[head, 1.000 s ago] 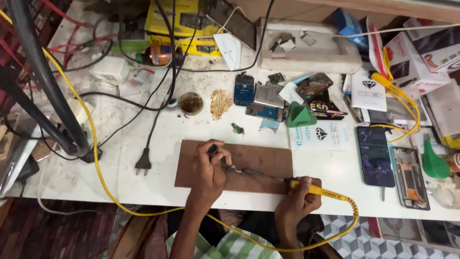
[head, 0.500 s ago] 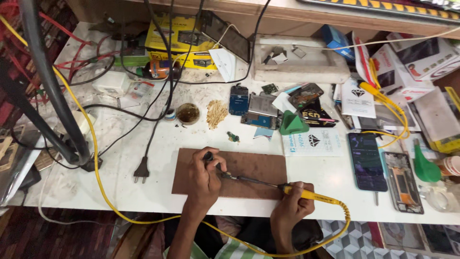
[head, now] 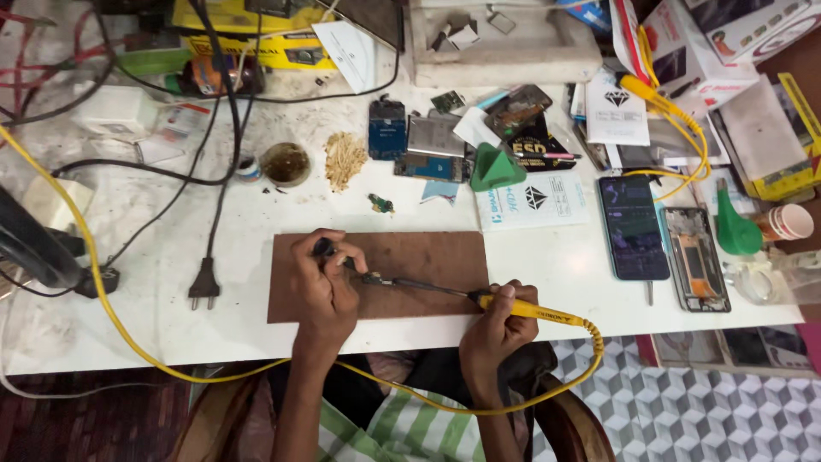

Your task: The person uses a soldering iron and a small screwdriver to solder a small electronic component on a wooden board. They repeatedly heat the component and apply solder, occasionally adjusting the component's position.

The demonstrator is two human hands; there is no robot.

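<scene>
My right hand (head: 496,323) grips a yellow-handled soldering iron (head: 522,308) at the front edge of the table. Its dark tip reaches left to a small green circuit piece (head: 374,279) on a brown board (head: 428,257). My left hand (head: 323,282) rests on that board and pinches dark tweezers (head: 329,251) that hold the small piece against the iron's tip. A yellow cable (head: 547,389) loops from the iron's handle down past my lap and away to the left.
A small round tin (head: 285,162) and a heap of tan shreds (head: 344,157) lie behind the board. Opened phone parts (head: 428,145), a green cone (head: 494,168), a dark phone (head: 633,227), a bare phone frame (head: 697,258) and boxes stand right. A black plug (head: 204,287) lies left.
Both hands stay on the board with the iron's tip against the small piece. Only the camera has shifted, so the table sits a little differently in view.
</scene>
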